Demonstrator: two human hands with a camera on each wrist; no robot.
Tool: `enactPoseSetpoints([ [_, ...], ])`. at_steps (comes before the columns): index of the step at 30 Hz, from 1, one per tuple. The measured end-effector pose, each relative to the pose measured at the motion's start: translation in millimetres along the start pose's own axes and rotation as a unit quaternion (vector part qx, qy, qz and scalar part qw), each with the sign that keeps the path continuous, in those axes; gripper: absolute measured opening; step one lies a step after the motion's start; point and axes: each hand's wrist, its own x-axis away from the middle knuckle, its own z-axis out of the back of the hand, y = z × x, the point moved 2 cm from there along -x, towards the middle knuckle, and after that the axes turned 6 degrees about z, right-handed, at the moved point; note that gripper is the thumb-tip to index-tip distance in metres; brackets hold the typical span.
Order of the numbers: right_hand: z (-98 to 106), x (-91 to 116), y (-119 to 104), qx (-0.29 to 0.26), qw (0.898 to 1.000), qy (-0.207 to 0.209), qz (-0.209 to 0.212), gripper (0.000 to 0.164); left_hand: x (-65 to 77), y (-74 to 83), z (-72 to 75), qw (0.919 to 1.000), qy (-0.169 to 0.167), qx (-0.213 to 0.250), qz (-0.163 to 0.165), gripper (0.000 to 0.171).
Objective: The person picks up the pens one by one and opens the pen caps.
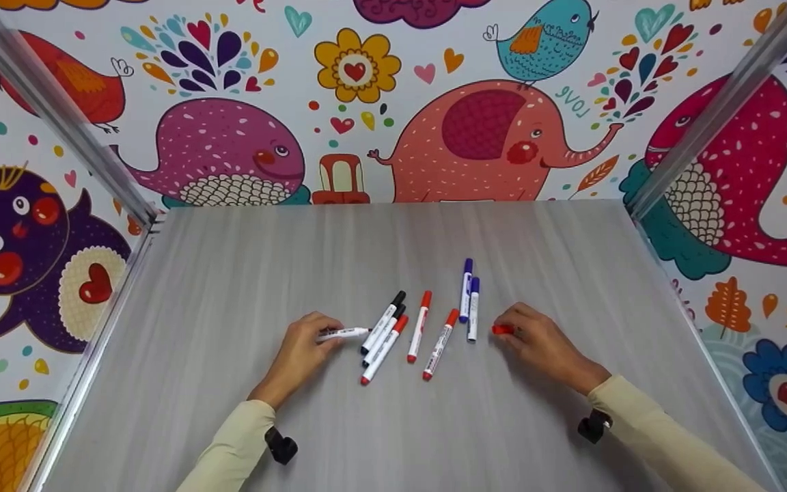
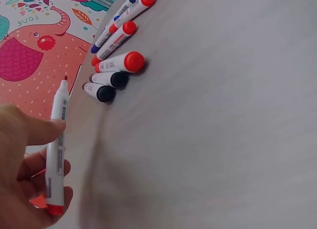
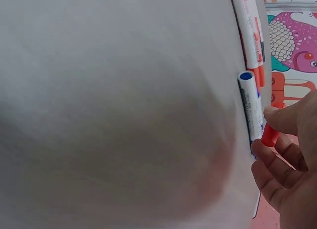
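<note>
My left hand [image 1: 303,347] holds an uncapped white marker [image 2: 58,140], its reddish tip bare and its end red. Between thumb and fingers, my right hand [image 1: 542,340] pinches a red marker cap [image 3: 270,135]. Just right of the left hand lie two black-capped markers [image 1: 383,321] and a red-capped marker [image 1: 384,350] side by side. Farther right are two more red-capped markers, one upper [image 1: 419,326] and one lower [image 1: 440,344]. Nearest the right hand are two blue markers, one [image 1: 466,290] touching or nearly touching the other [image 1: 473,309].
The grey wood-grain table [image 1: 393,430] carries all the markers around its middle. Walls printed with cartoon animals [image 1: 475,143] stand at the back and both sides, with metal posts [image 1: 701,102] at the corners.
</note>
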Motion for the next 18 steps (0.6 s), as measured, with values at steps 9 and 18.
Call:
enactPoseSetpoints([
  [9,-6.2,-2.4,9.9,0.01,0.999,-0.021,-0.029,0.022,-4.5,-7.3,-4.2,0.9999,0.008,-0.011,-0.008,0.018],
  [18,-11.4,-4.5,15.7,0.036,0.999,-0.017,-0.021,0.023,-9.5,-14.7,-7.8,0.9989,0.018,-0.042,-0.011,0.016],
])
